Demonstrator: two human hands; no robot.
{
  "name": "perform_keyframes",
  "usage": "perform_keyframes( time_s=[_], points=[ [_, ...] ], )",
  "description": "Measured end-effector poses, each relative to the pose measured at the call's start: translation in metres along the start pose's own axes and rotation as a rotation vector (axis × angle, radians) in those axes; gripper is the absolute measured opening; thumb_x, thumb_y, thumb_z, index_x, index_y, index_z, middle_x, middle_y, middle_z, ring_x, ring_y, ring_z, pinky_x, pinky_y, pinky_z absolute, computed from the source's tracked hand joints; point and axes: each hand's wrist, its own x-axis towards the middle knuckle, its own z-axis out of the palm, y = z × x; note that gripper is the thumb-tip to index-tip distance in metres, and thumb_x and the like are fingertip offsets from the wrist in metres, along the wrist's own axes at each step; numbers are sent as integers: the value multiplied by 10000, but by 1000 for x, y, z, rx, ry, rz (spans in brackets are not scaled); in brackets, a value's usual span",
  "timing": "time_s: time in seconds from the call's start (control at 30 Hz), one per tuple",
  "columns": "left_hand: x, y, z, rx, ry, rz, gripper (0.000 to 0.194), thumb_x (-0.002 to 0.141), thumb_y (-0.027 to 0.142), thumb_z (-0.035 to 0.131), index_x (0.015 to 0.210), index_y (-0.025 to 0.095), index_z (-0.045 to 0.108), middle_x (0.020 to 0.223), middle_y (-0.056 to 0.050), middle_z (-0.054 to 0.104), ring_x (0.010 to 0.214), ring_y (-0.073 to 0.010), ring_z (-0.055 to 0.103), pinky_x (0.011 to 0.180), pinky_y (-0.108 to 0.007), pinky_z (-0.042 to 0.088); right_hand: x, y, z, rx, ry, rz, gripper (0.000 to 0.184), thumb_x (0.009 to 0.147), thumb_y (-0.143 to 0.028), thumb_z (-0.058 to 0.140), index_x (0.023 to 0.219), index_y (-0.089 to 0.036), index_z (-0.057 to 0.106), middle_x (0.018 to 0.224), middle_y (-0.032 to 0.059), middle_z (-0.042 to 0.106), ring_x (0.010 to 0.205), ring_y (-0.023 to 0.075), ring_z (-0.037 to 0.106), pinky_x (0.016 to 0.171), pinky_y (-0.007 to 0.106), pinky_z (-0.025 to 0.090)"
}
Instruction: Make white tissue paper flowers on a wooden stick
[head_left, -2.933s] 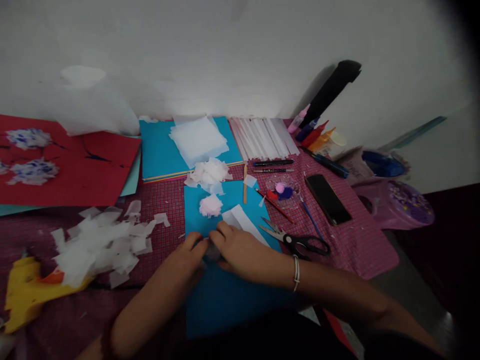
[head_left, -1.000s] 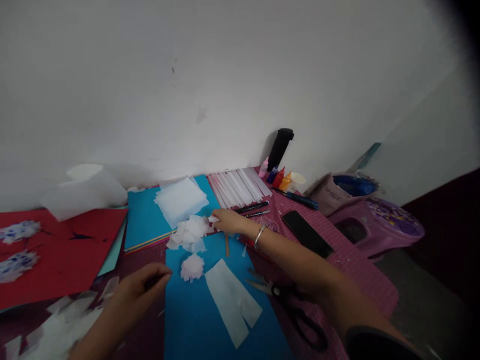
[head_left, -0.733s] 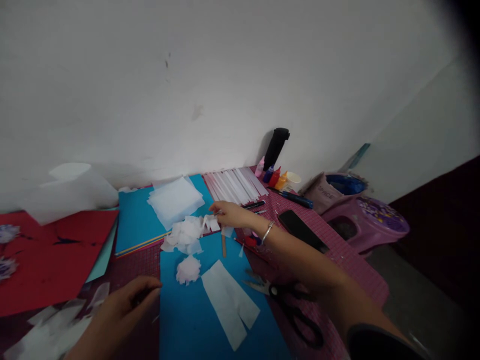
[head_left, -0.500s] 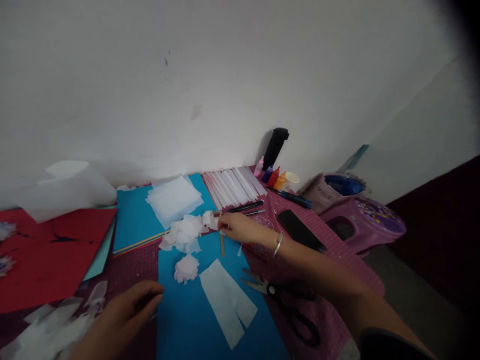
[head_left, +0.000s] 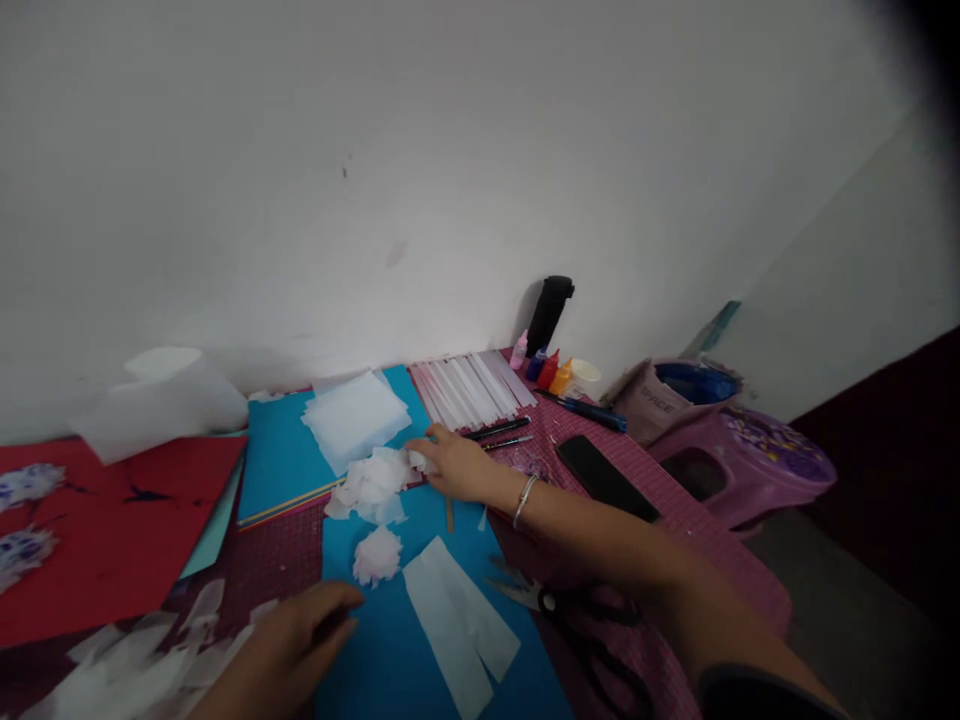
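Note:
My right hand (head_left: pixel 459 466) reaches to the back of the blue sheet (head_left: pixel 360 640), its fingers closed round a small white paper piece (head_left: pixel 420 461) at the right side of a heap of paper squares (head_left: pixel 373 482). My left hand (head_left: pixel 304 635) hovers by that sheet's left edge, thumb and fingers apart with nothing between them. A pale pink ruffled paper flower (head_left: pixel 377 555) lies on the sheet in front of the heap. Beside it rests a white paper strip (head_left: pixel 454 625) with a slit in its near end. Scissors (head_left: pixel 551 603) lie with blades parted at the right.
Stacked coloured sheets (head_left: pixel 281 450) carry white paper squares (head_left: pixel 356 418) at the back. Paper strips (head_left: pixel 469 390), paint bottles (head_left: pixel 551 370), pens (head_left: pixel 499 428) and a phone (head_left: pixel 604 478) lie rightward. A red sheet (head_left: pixel 112 560) with paper flowers and loose paper pieces (head_left: pixel 142 665) lie left.
My hands parted from the near part of the blue sheet. My right hand went to the paper heap, shifted right, then came back left onto the paper piece. My left hand moved slightly right.

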Motion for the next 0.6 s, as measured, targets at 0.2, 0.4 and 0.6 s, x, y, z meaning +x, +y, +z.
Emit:
perform_keyframes(
  time_s=[0.2,0.4,0.6],
  points=[
    [-2,-1,6,-50,35,18,193,814,325,500,857,255,675,843,-16,716,760,-196,654,688,-268,505,19,5,24,149,-74,-4,255,775,-97,495,1003,-148,597,1024,123,533,907,223,549,807,340,437],
    [6,-3,-4,-168,60,39,184,799,322,522,832,233,680,758,-11,690,701,-186,633,652,-268,484,31,23,29,473,6,140,155,718,-53,505,794,-131,615,859,67,603,824,171,536,777,280,408],
    [61,28,-30,-642,479,-53,266,743,417,606,872,192,666,859,-47,669,821,-202,616,696,-291,499,31,25,11,874,111,276,97,717,-154,529,807,-136,560,660,-28,544,531,80,461,518,192,378]
  ],
)
